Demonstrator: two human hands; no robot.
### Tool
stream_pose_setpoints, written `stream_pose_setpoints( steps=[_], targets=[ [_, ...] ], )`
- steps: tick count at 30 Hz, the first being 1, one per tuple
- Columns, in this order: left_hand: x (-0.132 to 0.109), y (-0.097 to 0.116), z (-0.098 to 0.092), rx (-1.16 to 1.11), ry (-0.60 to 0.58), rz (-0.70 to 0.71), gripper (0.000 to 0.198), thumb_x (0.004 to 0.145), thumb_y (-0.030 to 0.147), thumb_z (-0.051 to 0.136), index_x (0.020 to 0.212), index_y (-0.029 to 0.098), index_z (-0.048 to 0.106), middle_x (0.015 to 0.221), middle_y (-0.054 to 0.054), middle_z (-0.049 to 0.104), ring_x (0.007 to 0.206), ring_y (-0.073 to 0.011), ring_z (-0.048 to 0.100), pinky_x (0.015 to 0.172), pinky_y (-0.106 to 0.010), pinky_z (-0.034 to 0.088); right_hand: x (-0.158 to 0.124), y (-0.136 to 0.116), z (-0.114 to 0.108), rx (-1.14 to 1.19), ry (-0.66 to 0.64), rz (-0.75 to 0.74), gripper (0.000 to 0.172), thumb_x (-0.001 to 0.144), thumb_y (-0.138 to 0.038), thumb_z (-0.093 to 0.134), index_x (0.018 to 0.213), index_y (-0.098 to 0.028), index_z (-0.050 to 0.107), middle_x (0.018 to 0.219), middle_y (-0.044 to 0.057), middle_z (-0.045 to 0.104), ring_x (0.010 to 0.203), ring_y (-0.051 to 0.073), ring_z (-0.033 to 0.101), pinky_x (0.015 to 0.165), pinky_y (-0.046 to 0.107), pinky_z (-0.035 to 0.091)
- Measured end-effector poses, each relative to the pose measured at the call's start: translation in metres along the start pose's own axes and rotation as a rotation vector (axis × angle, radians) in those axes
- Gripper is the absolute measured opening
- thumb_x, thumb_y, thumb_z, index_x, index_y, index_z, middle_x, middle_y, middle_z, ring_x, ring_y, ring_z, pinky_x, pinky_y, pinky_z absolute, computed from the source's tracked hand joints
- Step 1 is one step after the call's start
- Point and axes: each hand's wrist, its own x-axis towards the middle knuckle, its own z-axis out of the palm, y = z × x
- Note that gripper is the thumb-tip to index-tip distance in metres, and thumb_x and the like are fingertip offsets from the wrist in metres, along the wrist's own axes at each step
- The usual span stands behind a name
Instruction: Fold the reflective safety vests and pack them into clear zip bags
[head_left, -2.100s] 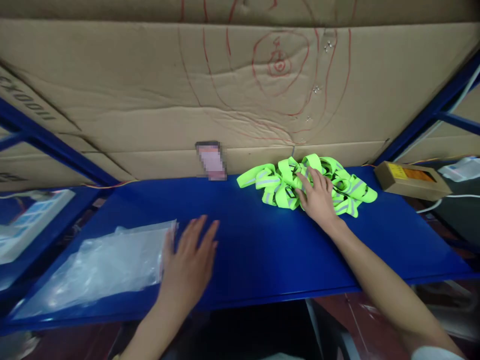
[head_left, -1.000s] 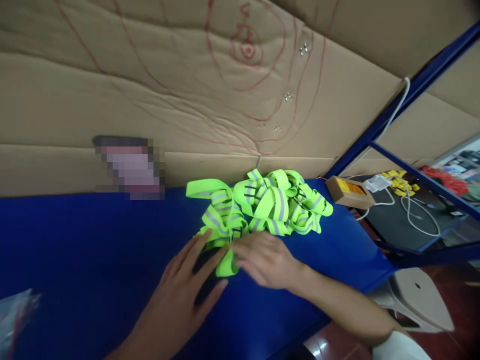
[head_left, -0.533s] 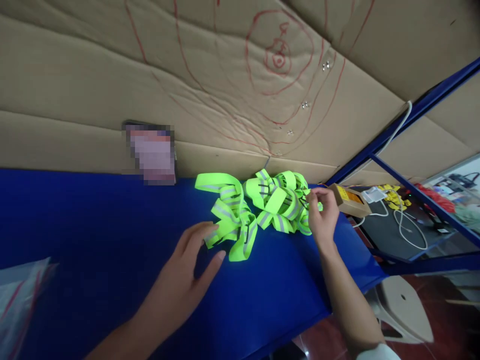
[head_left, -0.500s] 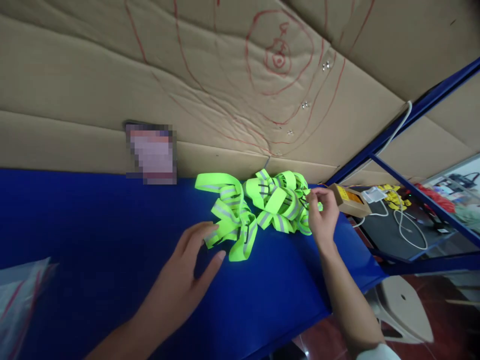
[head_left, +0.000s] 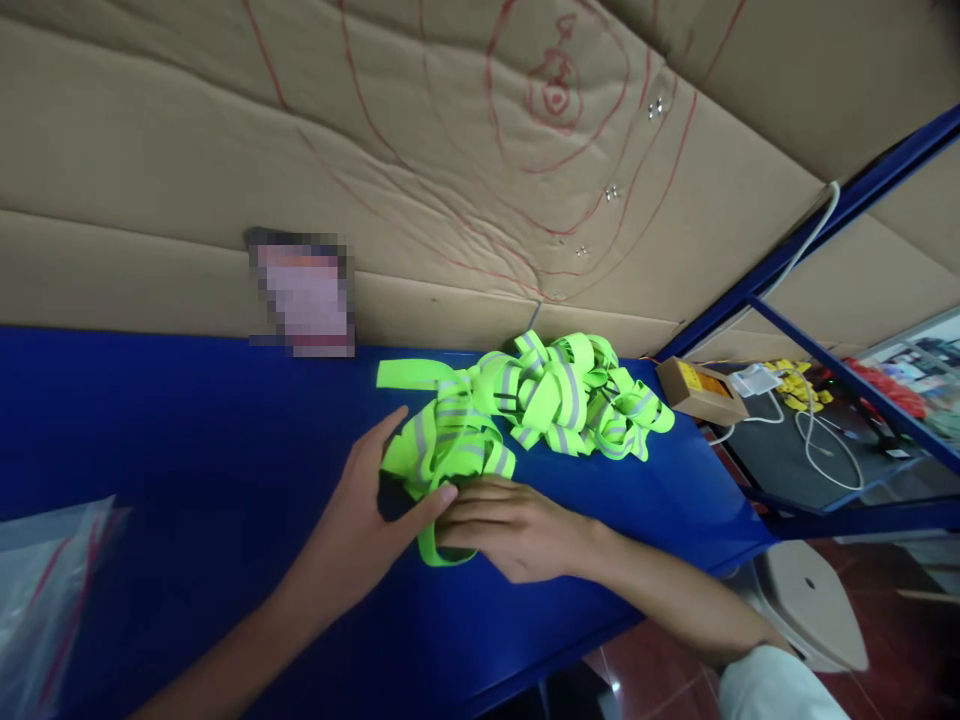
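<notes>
right hand (head_left: 517, 525) has returned from the far pile (head_left: 585, 400), flat and open; left hand (head_left: 360, 520) grips the near strap bundle (head_left: 442, 450).

We see the straps (head_left: 525, 400) as woven cloth, neon green and matt, with grey bands that catch a faint shine. Under them the shelf (head_left: 187, 420) looks like painted metal: deep blue, smooth, with a soft sheen. Behind, the cardboard (head_left: 450, 150) is brown and matt, creased and wrinkled, with red pen lines on it. At the left edge we get a bag (head_left: 45, 580) of clear plastic, glossy and crinkled. The box (head_left: 701, 390) is matt brown card. Down right, the floor (head_left: 660, 670) gleams, and a sleeve (head_left: 772, 685) shows white cloth.
</notes>
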Motion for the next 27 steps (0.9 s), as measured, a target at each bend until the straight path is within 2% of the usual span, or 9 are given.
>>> stream_pose_setpoints(
  steps=[2, 6, 9, 12, 14, 16, 20, 27],
  targets=[
    [0.001, 0.001, 0.0, 0.01, -0.075, 0.001, 0.084, 0.088, 0.055, 0.07, 0.158, 0.03, 0.031, 0.156, -0.012, 0.047, 0.143, -0.0325, 0.05, 0.117, -0.053, 0.045, -0.003, -0.001, 0.001, 0.038, 0.054, -0.017, 0.032, 0.093, -0.009, 0.051, 0.119, -0.019, 0.068, 0.12, 0.005, 0.075, 0.121, 0.013, 0.066, 0.106, 0.025, 0.054],
    [-0.004, 0.009, -0.001, -0.002, -0.156, 0.072, 0.067, 0.092, 0.045, 0.066, 0.153, 0.031, 0.041, 0.151, -0.01, 0.051, 0.14, -0.0298, 0.052, 0.117, -0.049, 0.045, -0.011, 0.0, -0.002, 0.073, 0.264, -0.01, 0.026, 0.096, -0.014, 0.049, 0.107, -0.021, 0.071, 0.105, 0.005, 0.078, 0.102, 0.016, 0.073, 0.089, 0.028, 0.062],
    [-0.007, 0.014, -0.002, -0.117, -0.117, 0.017, 0.047, 0.096, 0.041, 0.062, 0.14, 0.028, 0.052, 0.136, -0.009, 0.063, 0.127, -0.0261, 0.062, 0.11, -0.044, 0.051, -0.016, 0.008, -0.009, 0.091, 0.415, 0.067, 0.028, 0.095, -0.01, 0.05, 0.11, -0.022, 0.069, 0.101, 0.006, 0.077, 0.093, 0.018, 0.073, 0.082, 0.034, 0.063],
    [-0.007, 0.015, -0.003, -0.311, -0.058, -0.072, 0.033, 0.097, 0.036, 0.06, 0.128, 0.025, 0.056, 0.122, -0.008, 0.068, 0.115, -0.0213, 0.068, 0.1, -0.035, 0.056, -0.02, 0.021, -0.015, 0.034, 0.476, 0.241, 0.031, 0.096, -0.009, 0.054, 0.121, -0.023, 0.066, 0.108, 0.008, 0.075, 0.102, 0.021, 0.071, 0.088, 0.04, 0.06],
    [-0.006, 0.016, -0.004, -0.402, -0.057, -0.1, 0.031, 0.096, 0.034, 0.062, 0.125, 0.025, 0.055, 0.124, -0.008, 0.066, 0.116, -0.0201, 0.067, 0.1, -0.033, 0.056, -0.021, 0.027, -0.015, -0.007, 0.47, 0.356, 0.031, 0.099, -0.014, 0.056, 0.127, -0.024, 0.063, 0.116, 0.009, 0.073, 0.109, 0.023, 0.069, 0.092, 0.042, 0.057],
    [-0.004, 0.016, -0.004, -0.476, -0.095, -0.118, 0.031, 0.096, 0.033, 0.062, 0.124, 0.025, 0.054, 0.128, -0.009, 0.065, 0.116, -0.0202, 0.066, 0.099, -0.034, 0.055, -0.021, 0.029, -0.014, -0.026, 0.413, 0.393, 0.031, 0.102, -0.019, 0.056, 0.132, -0.025, 0.061, 0.122, 0.01, 0.072, 0.114, 0.024, 0.067, 0.096, 0.043, 0.055],
    [0.0, 0.016, -0.007, -0.64, -0.215, -0.155, 0.035, 0.096, 0.035, 0.063, 0.126, 0.023, 0.051, 0.127, -0.011, 0.067, 0.11, -0.0211, 0.068, 0.089, -0.032, 0.056, -0.019, 0.025, -0.011, -0.025, 0.272, 0.339, 0.029, 0.104, -0.023, 0.055, 0.133, -0.023, 0.06, 0.124, 0.01, 0.071, 0.113, 0.023, 0.066, 0.097, 0.043, 0.053],
    [0.003, 0.012, -0.005, -0.704, -0.217, -0.147, 0.034, 0.092, 0.032, 0.069, 0.122, 0.022, 0.057, 0.128, -0.008, 0.066, 0.118, -0.0206, 0.063, 0.096, -0.03, 0.05, -0.017, 0.026, -0.013, -0.02, 0.281, 0.314, 0.023, 0.103, -0.021, 0.056, 0.125, -0.021, 0.064, 0.119, 0.009, 0.072, 0.11, 0.022, 0.067, 0.095, 0.041, 0.052]
  ],
)
